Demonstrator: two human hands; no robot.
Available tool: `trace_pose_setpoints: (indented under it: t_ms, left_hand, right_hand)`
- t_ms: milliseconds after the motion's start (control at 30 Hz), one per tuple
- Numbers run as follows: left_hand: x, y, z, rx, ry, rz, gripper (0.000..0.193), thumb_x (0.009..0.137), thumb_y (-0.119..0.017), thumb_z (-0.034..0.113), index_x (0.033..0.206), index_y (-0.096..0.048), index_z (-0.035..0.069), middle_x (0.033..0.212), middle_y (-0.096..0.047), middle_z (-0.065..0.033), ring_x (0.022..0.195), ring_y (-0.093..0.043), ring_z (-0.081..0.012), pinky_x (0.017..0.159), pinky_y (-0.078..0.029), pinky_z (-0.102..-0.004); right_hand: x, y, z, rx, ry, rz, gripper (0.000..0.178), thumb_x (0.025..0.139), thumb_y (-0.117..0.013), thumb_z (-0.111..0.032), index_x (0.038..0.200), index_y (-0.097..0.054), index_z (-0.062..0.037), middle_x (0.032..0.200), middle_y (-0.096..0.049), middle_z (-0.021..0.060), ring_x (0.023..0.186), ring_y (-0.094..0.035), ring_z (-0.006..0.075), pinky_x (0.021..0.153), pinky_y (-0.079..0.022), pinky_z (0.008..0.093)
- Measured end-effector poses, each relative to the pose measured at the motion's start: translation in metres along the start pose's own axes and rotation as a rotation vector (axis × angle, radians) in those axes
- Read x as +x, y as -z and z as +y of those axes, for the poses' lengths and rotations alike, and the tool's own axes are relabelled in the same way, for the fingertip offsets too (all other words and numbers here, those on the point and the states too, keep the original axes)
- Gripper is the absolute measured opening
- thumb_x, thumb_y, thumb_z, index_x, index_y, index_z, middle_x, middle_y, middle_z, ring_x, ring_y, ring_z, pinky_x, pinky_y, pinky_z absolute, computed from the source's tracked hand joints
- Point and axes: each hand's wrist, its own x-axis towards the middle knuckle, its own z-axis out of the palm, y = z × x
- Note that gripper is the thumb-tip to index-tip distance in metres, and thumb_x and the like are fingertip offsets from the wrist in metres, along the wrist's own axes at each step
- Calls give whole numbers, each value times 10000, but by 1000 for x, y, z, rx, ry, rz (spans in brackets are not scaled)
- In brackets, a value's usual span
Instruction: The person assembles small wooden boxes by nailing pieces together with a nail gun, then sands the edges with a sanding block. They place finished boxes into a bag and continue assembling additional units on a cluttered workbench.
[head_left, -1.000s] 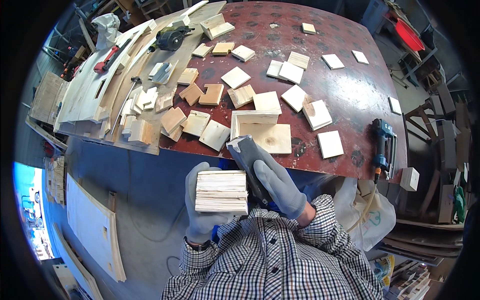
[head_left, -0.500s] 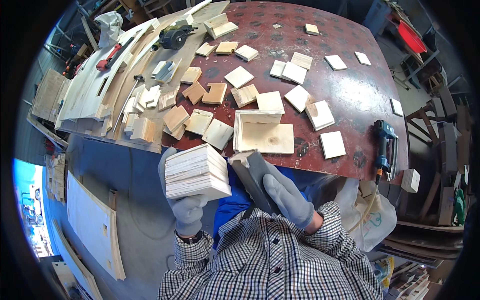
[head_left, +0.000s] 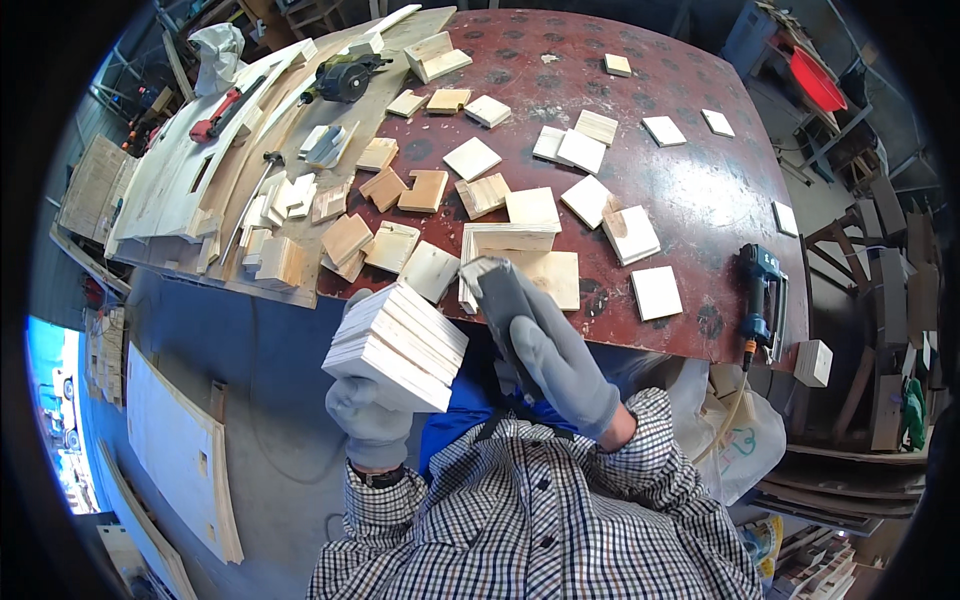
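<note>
My left hand (head_left: 370, 415), in a grey glove, is wrapped under a stack of square plywood pieces (head_left: 400, 345). The stack is tilted, with its layered edges facing up. In my right hand (head_left: 568, 365), also gloved, is a dark grey block (head_left: 500, 295) that looks like a sanding block, gripped along its side. Block and stack are close together but apart. Just beyond them, at the table's near edge, stands a corner assembly of plywood pieces (head_left: 510, 238).
Square plywood pieces (head_left: 472, 158) lie scattered over the dark red table (head_left: 700, 200). A nail gun (head_left: 758, 295) with a hose rests at the right edge. Long boards (head_left: 190, 165), a circular saw (head_left: 345, 78) and a red tool (head_left: 215, 125) occupy the left.
My right hand has raised the sanding block up and slightly forward. The stack in my left hand has turned, its lower right corner tipping down. Other pieces stay in place.
</note>
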Motion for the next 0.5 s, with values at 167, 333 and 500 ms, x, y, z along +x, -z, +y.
trace_pose_setpoints:
  t_ms: [167,333,500]
  left_hand:
    - [-9,-23,-29,-51,22,-15,1056,731,-855,246,1614,-345,-28,1491,-589,-189,1319,-640,-353,1085,-570,-478]
    - [-13,0,-21,224,-68,134,969,797,-849,316,1579,-397,-37,1488,-587,-185,1296,-648,-335,1039,-590,-457]
    - [6,33,-15,-164,110,-5,850,852,-808,330,1558,-461,7,1480,-618,-175,1297,-661,-362,1053,-585,-537]
  right_hand:
    - [28,1,-22,-265,94,-112,701,1127,-498,-399,1676,-309,-6,1335,-529,241,1233,-564,350,1123,-424,421]
    - [-16,0,-8,-398,210,-137,734,1105,-535,-357,1661,-297,58,1331,-530,265,1219,-575,365,1116,-437,429]
    - [-7,0,-5,-174,101,-27,700,1129,-506,-384,1664,-317,26,1390,-532,233,1298,-561,325,1146,-421,398]
